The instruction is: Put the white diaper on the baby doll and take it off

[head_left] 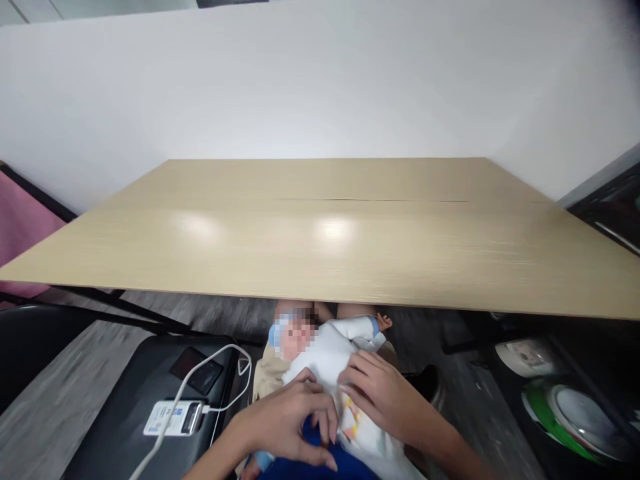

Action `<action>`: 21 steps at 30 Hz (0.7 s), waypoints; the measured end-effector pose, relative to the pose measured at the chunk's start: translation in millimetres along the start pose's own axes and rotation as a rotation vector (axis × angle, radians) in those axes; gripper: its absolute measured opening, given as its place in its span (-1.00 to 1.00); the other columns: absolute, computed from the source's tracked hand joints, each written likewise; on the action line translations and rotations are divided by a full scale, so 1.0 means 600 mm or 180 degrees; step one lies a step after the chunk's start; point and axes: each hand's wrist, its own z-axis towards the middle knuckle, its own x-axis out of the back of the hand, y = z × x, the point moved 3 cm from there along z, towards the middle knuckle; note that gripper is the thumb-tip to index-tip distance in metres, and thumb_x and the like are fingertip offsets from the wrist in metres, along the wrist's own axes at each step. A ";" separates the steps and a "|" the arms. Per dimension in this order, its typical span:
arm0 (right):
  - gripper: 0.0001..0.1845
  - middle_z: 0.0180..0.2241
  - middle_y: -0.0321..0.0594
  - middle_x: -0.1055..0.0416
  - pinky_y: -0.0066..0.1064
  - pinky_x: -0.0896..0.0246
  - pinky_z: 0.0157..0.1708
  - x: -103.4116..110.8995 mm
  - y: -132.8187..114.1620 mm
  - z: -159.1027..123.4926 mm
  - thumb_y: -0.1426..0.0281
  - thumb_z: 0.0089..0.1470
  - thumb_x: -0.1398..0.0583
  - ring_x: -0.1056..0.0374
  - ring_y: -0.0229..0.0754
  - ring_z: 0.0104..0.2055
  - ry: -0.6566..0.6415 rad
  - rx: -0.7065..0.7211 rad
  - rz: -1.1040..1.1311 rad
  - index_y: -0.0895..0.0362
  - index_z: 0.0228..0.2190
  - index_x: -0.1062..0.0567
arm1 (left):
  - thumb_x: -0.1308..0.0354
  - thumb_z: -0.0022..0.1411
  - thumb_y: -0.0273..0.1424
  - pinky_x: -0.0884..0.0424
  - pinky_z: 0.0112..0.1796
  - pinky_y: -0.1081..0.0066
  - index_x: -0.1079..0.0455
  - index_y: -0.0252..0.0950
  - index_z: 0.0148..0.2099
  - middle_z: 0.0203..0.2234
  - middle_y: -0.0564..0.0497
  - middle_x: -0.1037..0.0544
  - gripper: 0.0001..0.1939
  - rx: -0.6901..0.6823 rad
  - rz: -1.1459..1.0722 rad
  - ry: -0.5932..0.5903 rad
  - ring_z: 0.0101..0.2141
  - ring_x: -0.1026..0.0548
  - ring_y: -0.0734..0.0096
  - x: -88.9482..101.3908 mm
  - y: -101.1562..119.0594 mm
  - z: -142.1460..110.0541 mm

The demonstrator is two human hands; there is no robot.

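Observation:
A baby doll (320,350) in a white outfit with light blue cuffs lies on its back across my lap, its head to the left. My left hand (300,417) hovers at its side, fingers curved and thumb held apart, with nothing visible between them. On the doll's front rests my right hand (383,393), its bent fingers drawn together on the white top (363,423), near a yellow and orange print. My right thumb is mostly hidden. One small doll hand (384,323) points up to the right; the doll's other hand shows below my left wrist.
A light wooden table (320,253) spans the view in front of my knees. At left, a black stool (125,407) carries a dark phone (197,371) and a white power bank (173,418) with a cable. Round lidded containers (575,417) sit low at right.

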 end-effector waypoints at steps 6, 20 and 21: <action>-0.72 -0.25 -0.22 -0.57 -0.20 -0.24 -0.10 0.004 0.010 -0.080 0.21 0.48 -0.16 -0.46 -0.05 -0.17 -0.0017 -0.0376 -0.0096 0.00 -0.27 -0.57 | -0.37 0.38 -0.14 -0.30 0.14 0.20 -0.48 -0.14 0.17 0.10 -0.09 -0.62 -0.59 -0.0125 0.0663 0.0178 0.10 -0.47 0.08 -0.020 -0.008 0.009; -0.85 -0.10 -0.21 -0.60 -0.11 -0.22 0.10 0.024 0.048 0.020 0.25 0.45 -0.23 -0.44 0.02 0.02 0.0336 -0.0137 -0.0148 0.02 -0.09 -0.59 | -0.26 0.45 -0.04 -0.32 0.15 0.13 -0.54 0.04 0.25 0.22 -0.13 -0.46 -0.60 -0.0008 0.1069 0.0389 0.13 -0.42 0.02 -0.023 -0.006 0.018; -0.86 -0.12 -0.21 -0.59 -0.11 -0.21 0.09 0.025 0.045 0.027 0.27 0.44 -0.23 -0.43 0.03 0.02 0.0254 -0.0058 -0.0195 0.02 -0.11 -0.59 | -0.27 0.45 -0.04 -0.32 0.16 0.12 -0.57 0.02 0.20 0.22 -0.13 -0.45 -0.63 0.0006 0.1035 0.0424 0.14 -0.42 0.02 -0.023 -0.007 0.018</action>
